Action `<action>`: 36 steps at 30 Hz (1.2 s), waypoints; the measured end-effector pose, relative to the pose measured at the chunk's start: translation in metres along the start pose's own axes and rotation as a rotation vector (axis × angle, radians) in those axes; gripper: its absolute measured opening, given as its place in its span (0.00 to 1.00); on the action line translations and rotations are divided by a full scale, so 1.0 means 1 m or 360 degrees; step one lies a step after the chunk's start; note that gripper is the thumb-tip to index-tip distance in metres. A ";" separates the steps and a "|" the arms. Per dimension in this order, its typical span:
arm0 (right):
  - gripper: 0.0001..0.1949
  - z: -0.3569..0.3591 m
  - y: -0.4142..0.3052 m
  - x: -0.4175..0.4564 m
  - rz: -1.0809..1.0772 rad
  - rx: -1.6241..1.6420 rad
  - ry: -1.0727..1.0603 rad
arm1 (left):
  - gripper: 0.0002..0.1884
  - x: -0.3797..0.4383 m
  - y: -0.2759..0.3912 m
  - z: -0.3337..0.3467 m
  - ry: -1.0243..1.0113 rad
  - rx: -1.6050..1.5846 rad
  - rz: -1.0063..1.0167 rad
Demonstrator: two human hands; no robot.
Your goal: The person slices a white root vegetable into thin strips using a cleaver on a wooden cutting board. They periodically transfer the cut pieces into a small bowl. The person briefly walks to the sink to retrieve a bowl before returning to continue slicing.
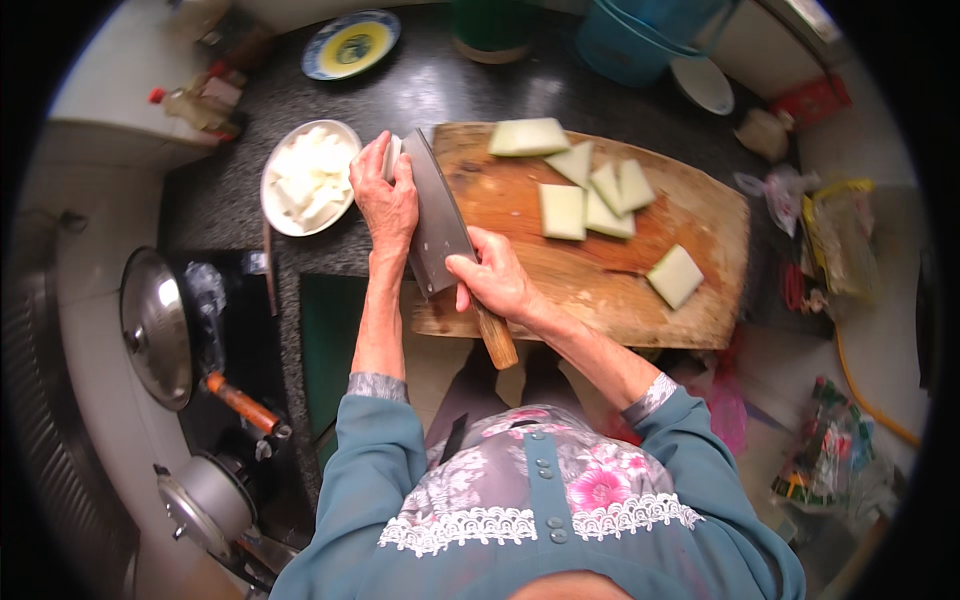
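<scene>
My right hand (pixel 496 274) grips a Chinese cleaver (pixel 436 217) where the blade meets its wooden handle. The broad blade is tilted, beyond the left edge of the wooden chopping board (pixel 517 259). Against the blade's left side, my left hand (pixel 386 199) holds white cut pieces (pixel 391 159) between thumb and fingers; how many is hidden. Just left of that hand is a white dish (pixel 270 208) heaped with white chunks (pixel 309 180). Several pale pieces with greenish edges, apparently winter melon (pixel 562 212), lie on the board, one apart at right (pixel 675 276).
A blue-rimmed plate (pixel 319 64), a green container (pixel 491 34) and a blue bucket (pixel 626 45) stand at the back of the dark counter (pixel 420 82). Left are a pan lid (pixel 161 337) and a metal pot (pixel 206 499). Plastic bags (pixel 840 225) hang or lie at right.
</scene>
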State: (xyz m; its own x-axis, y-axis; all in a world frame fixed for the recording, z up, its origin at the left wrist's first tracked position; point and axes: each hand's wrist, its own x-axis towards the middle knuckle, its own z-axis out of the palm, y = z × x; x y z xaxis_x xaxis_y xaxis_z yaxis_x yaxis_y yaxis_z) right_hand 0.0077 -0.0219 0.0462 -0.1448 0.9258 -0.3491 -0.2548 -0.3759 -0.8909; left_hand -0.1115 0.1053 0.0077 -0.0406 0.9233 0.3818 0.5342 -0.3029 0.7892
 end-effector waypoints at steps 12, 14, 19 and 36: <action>0.06 0.046 -0.001 0.047 -0.0173 -0.0232 -0.0095 | 0.18 0.073 -0.104 -0.059 0.0081 0.0868 0.0283; 0.06 0.026 -0.008 0.025 -0.0153 -0.0316 -0.0008 | 0.19 0.068 -0.080 -0.048 0.0066 0.0846 0.0334; 0.15 -0.035 -0.015 -0.047 -0.0035 -0.0336 0.0204 | 0.21 0.056 -0.012 0.008 -0.0466 0.0373 0.0481; 0.06 -0.121 0.014 -0.185 -0.0024 -0.0705 0.0563 | 0.23 0.020 0.051 0.065 -0.1316 0.0252 0.0976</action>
State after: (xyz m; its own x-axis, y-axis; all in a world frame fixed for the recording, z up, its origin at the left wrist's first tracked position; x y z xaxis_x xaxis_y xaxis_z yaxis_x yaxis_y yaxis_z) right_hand 0.1464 -0.1938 0.0630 0.2042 0.9167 -0.3434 0.1820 -0.3802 -0.9068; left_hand -0.0302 0.1235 0.0240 0.8347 0.5129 0.2004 0.3746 -0.7957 0.4760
